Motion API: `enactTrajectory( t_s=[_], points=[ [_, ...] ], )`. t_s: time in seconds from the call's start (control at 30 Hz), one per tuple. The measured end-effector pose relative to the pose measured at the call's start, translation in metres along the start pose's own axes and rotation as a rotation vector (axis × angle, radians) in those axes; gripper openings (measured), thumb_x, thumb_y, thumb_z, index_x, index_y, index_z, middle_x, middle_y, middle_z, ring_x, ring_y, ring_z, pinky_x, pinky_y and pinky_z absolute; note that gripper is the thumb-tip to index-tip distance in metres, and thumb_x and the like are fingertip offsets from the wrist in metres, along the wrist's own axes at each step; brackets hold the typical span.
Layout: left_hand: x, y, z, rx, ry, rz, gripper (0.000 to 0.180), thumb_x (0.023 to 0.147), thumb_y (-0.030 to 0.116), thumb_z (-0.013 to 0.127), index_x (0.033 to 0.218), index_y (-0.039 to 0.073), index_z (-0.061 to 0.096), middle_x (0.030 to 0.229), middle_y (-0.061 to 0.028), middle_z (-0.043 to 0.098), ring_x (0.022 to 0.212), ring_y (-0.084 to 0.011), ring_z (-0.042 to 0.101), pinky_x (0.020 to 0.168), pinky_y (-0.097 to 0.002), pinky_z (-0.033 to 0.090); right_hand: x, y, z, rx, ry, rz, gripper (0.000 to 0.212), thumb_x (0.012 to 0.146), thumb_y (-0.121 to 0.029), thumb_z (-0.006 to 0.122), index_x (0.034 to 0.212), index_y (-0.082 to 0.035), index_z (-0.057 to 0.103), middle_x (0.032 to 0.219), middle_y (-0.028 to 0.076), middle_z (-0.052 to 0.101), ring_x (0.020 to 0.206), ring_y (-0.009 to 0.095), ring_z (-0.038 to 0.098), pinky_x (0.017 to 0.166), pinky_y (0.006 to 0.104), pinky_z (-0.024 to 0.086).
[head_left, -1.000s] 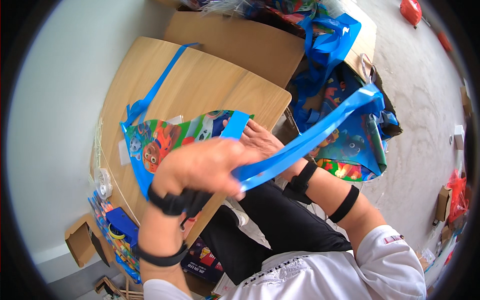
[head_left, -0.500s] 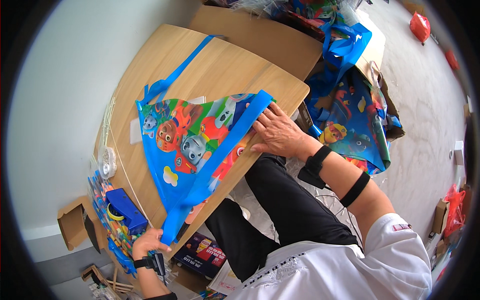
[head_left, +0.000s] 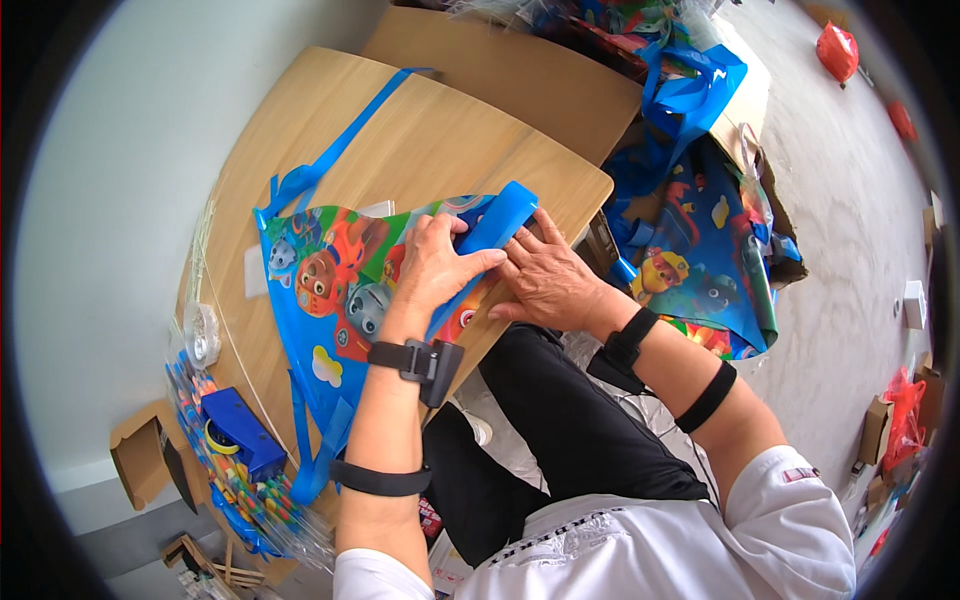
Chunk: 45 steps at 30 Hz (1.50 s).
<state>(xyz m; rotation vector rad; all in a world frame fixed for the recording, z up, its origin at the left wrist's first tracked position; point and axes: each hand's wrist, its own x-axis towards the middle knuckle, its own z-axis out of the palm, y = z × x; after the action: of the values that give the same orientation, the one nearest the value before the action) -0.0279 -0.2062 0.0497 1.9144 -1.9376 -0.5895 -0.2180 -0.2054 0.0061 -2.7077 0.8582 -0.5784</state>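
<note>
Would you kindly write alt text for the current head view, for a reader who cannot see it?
A person's left hand and right hand meet at a blue band on a cartoon-printed sheet, which lies on a wooden table. A blue tape dispenser sits at lower left.

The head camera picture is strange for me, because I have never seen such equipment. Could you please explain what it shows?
There is no robot here. A person wears a wide fisheye camera on the head, looking down, so straight edges bend and the rim is dark. The picture's left is the person's own left.

The bare left hand and right hand are the person's own; black straps circle the forearms.

On the wooden table lies a colourful cartoon-printed sheet. Both hands are at its blue strip: the left thumb and fingers are on it; the right hand lies flatter, fingertips beside it. Whether the left hand grips or only presses is unclear.
</note>
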Motion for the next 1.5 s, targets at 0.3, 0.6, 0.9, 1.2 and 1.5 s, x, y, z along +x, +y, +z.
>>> enactTrajectory(
  t_s=[0.3,0.6,0.9,1.2,1.5],
  points=[
    [-0.003,0.016,-0.003,0.028,-0.203,-0.271,0.053,0.060,0.040,0.085,0.083,-0.002,0.063,0.099,-0.0204,0.059,0.101,-0.0368,0.055,0.086,-0.0439,0.047,-0.004,0.004,0.002,-0.027,0.014,0.015,0.076,0.082,-0.057,0.059,0.136,-0.006,0.044,0.142,0.014,0.042,0.139,0.033,0.029,0.116,0.0580,0.005],
    [-0.023,0.004,0.004,-0.273,-0.138,-0.164,0.039,0.068,0.027,0.083,0.082,-0.003,0.064,0.086,-0.0106,0.062,0.076,-0.0190,0.061,0.067,-0.0329,0.050,-0.003,0.000,-0.006,-0.079,-0.162,0.065,0.078,0.086,-0.059,0.053,0.144,-0.011,0.035,0.153,0.016,0.026,0.143,0.035,0.022,0.116,0.0579,0.004],
    [-0.016,0.020,0.002,-0.230,-0.189,-0.304,0.056,0.068,0.046,0.080,0.091,-0.003,0.066,0.089,-0.0213,0.067,0.084,-0.0302,0.067,0.075,-0.0382,0.052,-0.006,0.004,0.002,-0.067,-0.050,0.009,0.078,0.085,-0.060,0.054,0.145,-0.013,0.036,0.155,0.016,0.023,0.144,0.036,0.018,0.116,0.0568,0.001],
    [-0.023,0.022,0.014,-0.212,-0.093,-0.084,0.041,0.062,0.031,0.083,0.086,0.001,0.068,0.086,-0.0188,0.068,0.080,-0.0312,0.067,0.073,-0.0388,0.052,-0.005,0.004,0.002,-0.033,-0.011,0.005,0.068,0.080,-0.052,0.061,0.139,-0.023,0.045,0.152,0.014,0.031,0.144,0.034,0.018,0.115,0.0597,-0.002],
    [-0.032,0.033,0.009,-0.568,-0.189,-0.231,0.043,0.067,0.016,0.085,0.095,-0.003,0.059,0.080,-0.0095,0.064,0.069,-0.0158,0.062,0.061,-0.0301,0.052,-0.009,0.005,0.007,0.029,0.013,0.019,0.076,0.082,-0.051,0.061,0.146,-0.018,0.036,0.156,0.016,0.021,0.146,0.032,0.016,0.117,0.0552,0.000]
  ],
)
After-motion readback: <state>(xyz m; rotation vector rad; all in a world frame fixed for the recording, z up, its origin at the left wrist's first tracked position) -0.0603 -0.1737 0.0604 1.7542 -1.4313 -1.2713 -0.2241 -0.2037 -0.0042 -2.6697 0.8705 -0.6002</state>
